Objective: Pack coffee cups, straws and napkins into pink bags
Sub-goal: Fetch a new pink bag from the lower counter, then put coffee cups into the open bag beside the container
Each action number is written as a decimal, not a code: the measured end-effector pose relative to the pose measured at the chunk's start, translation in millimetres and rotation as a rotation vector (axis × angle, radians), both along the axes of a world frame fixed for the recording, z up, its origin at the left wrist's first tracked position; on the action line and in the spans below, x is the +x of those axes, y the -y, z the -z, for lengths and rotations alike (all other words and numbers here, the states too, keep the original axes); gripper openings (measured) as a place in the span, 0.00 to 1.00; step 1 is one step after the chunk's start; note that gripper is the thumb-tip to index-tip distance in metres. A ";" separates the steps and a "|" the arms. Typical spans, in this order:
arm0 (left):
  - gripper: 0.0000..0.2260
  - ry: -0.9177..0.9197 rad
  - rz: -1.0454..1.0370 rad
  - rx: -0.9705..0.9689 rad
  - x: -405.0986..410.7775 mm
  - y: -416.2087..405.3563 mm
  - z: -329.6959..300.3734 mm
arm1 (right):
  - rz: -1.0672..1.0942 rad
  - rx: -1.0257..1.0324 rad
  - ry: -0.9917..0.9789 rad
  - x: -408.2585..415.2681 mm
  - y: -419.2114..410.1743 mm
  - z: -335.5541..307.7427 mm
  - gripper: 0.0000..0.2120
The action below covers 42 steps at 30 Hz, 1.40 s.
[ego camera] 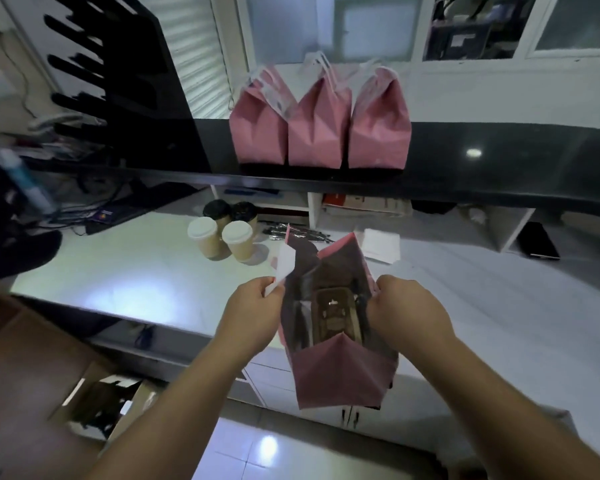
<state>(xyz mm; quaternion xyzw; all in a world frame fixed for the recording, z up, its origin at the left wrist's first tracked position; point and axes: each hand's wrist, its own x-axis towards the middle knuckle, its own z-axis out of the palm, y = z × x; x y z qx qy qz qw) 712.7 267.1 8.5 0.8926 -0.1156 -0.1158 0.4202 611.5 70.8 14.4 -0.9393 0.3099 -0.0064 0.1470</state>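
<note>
Holding the pink bag (343, 375) open above the desk (146, 271) — our left hand (257, 306) and right hand (406, 306) each pinch a rim.

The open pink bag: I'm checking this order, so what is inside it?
Inside the open pink bag, held by the left hand and right hand, a brown cup carrier shows. The dark interior hides any straws or napkins.

Open pink bag (343, 375) hides its contents — dark, blurred, hard to identify.

Café counter, takeaway cups (219, 233), pink bags (319, 133)
</note>
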 end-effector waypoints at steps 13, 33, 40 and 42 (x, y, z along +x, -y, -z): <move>0.17 0.024 0.195 0.069 171.7 14.3 8.2 | 0.135 0.145 -0.042 140.1 3.7 14.9 0.12; 0.27 -0.518 0.739 0.137 310.7 -30.8 11.9 | 0.195 0.091 -0.104 196.8 -16.2 39.2 0.10; 0.34 0.155 0.327 0.629 358.1 14.5 87.7 | 0.164 0.093 -0.105 196.1 -10.7 34.3 0.14; 0.36 0.163 0.326 0.719 362.6 19.5 106.3 | 0.160 0.087 -0.096 196.3 -9.2 35.0 0.14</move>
